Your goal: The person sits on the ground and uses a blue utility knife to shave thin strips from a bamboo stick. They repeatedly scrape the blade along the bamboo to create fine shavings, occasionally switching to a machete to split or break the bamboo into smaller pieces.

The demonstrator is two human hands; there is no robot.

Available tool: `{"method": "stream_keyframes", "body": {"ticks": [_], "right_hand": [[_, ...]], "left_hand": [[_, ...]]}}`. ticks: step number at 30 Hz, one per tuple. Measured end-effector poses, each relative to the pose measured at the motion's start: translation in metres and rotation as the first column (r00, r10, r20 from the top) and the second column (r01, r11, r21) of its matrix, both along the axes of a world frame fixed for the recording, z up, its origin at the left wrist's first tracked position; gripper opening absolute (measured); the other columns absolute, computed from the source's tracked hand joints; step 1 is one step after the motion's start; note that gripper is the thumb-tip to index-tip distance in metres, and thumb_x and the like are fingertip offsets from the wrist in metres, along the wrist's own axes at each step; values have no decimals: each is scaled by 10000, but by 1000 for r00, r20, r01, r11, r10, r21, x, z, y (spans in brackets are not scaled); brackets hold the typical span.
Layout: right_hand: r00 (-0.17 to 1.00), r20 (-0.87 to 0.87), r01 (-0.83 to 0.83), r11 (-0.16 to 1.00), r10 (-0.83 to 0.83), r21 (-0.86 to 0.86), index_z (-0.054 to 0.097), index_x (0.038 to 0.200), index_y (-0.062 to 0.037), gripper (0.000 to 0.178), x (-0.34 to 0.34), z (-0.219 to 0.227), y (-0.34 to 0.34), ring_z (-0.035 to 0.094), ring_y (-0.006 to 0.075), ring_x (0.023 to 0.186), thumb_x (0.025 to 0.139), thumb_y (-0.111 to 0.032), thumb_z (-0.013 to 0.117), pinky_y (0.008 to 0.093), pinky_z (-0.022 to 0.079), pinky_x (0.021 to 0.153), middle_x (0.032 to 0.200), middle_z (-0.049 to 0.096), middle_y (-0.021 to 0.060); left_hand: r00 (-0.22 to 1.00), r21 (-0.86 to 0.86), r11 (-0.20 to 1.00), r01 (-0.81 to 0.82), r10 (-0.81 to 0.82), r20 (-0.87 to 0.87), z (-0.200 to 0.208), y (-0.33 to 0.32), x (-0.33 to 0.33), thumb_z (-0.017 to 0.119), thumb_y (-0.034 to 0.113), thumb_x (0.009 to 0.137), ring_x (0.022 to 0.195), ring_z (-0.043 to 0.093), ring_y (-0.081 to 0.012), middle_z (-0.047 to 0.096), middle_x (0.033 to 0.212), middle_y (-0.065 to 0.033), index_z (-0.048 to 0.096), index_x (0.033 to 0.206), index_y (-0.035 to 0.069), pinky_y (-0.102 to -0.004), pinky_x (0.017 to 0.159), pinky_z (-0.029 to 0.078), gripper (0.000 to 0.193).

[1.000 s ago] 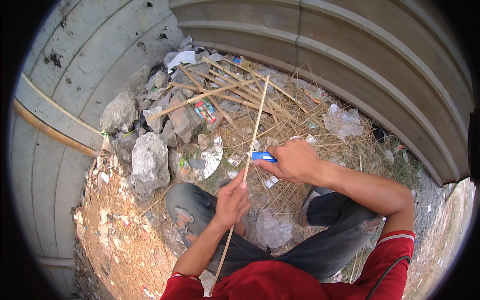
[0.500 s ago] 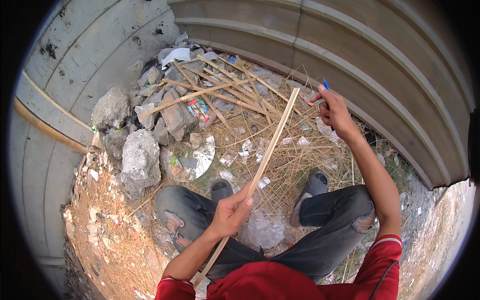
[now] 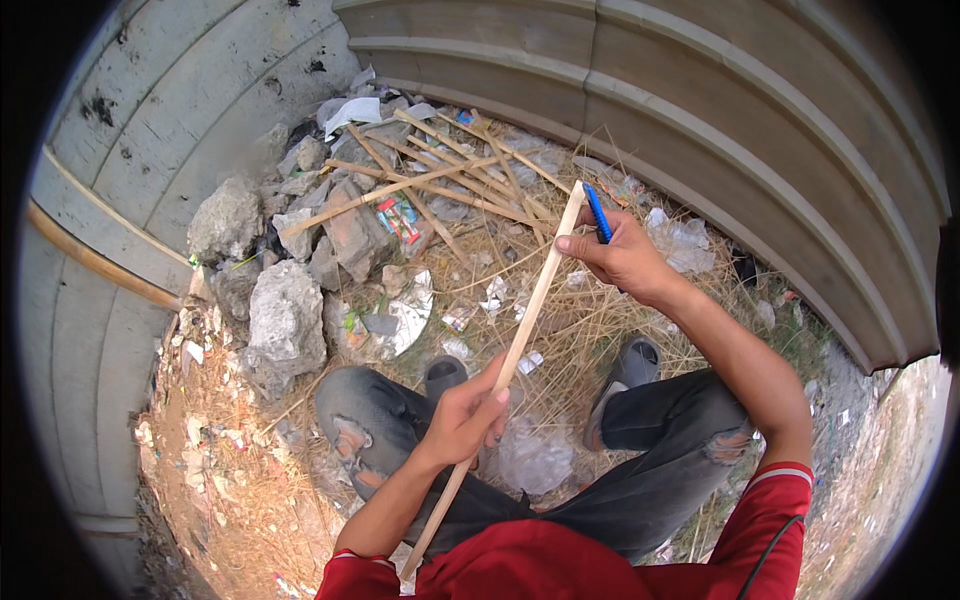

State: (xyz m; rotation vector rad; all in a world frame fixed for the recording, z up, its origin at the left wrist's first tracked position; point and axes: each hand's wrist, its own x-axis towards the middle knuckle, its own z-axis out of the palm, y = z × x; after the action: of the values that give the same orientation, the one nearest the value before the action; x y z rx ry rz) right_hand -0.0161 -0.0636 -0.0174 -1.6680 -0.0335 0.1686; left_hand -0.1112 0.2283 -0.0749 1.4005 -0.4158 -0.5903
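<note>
My left hand (image 3: 468,418) grips a long pale bamboo strip (image 3: 528,310) near its lower half; the strip runs diagonally from my lap up to the right. At the strip's upper end my right hand (image 3: 622,258) holds a blue-handled knife (image 3: 597,212), its thumb resting against the strip. My knees in torn grey jeans (image 3: 655,425) and grey shoes (image 3: 630,365) sit below the strip.
A heap of cut bamboo sticks (image 3: 440,165) and dry straw lies ahead, with grey rubble stones (image 3: 285,320) and litter to the left. A corrugated metal wall (image 3: 700,90) curves around the back and both sides. A clear plastic bag (image 3: 535,455) lies between my feet.
My right hand with the knife ran up along the strip from its middle to its top end. The left hand kept its grip and the strip tilted further right.
</note>
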Motion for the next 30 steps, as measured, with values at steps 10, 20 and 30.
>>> {"method": "stream_keyframes", "body": {"ticks": [10, 20, 30], "right_hand": [[912, 63, -219, 612, 406, -760, 725, 924, -49, 516, -50, 21, 54, 666, 450, 683, 982, -525, 534, 539, 534, 664, 687, 669, 218], [974, 164, 56, 530, 159, -846, 702, 855, 6, 600, 2, 4, 40, 670, 462, 722, 1003, -540, 501, 547, 528, 714, 710, 666, 260], [907, 328, 419, 638, -263, -646, 590, 746, 66, 685, 19, -17, -84, 483, 344, 574, 1038, -538, 454, 461, 421, 610, 593, 521, 225]], "left_hand": [[979, -46, 980, -194, 190, -73, 5, -4, 9, 451, 122, 1081, 501, 371, -12, 419, 676, 73, 333, 1560, 15, -201, 459, 293, 504], [974, -50, 980, -194, 187, -125, -5, 5, 13, 434, 138, 1091, 429, 332, -38, 408, 577, 38, 387, 1539, 41, -217, 405, 303, 461], [991, -100, 994, -45, 31, -133, -5, 15, -4, 483, 102, 1071, 523, 353, -17, 408, 646, 74, 380, 1536, 1, -213, 484, 290, 487]]}}
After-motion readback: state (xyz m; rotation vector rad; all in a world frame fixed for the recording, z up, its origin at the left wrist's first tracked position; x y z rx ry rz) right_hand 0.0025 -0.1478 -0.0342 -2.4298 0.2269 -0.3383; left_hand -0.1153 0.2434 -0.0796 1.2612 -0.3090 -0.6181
